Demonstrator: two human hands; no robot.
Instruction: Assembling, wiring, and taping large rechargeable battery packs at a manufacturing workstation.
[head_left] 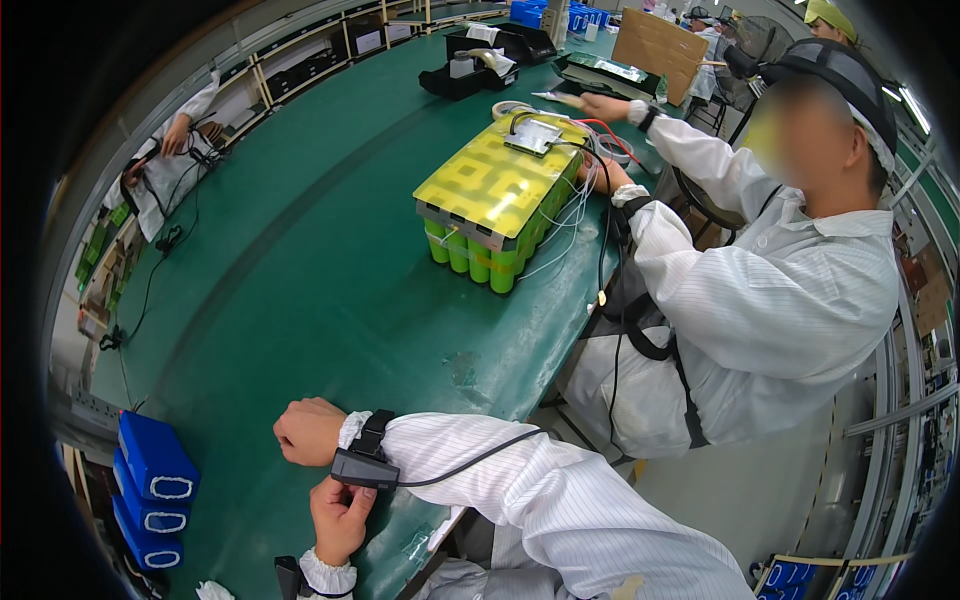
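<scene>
My right hand (310,431) lies low over the green table with its fingers curled in, and nothing shows in it. A black wrist device (365,468) with a strap and cable sits on my right wrist. Just below, my left hand (340,518) has its thumb and fingers at the device's lower edge, gripping it; some fingertips are hidden. Another black device (289,577) is by my left cuff. Farther off stands a battery pack (480,200) of green cells under a yellow top, apart from both my hands.
A co-worker (740,290) at the right handles the pack's wires and a small tool. Blue boxes (155,455) stack at the left edge. Black trays (470,75) and a brown board (658,55) stand far back. Another person's hands (177,135) hold cables at far left.
</scene>
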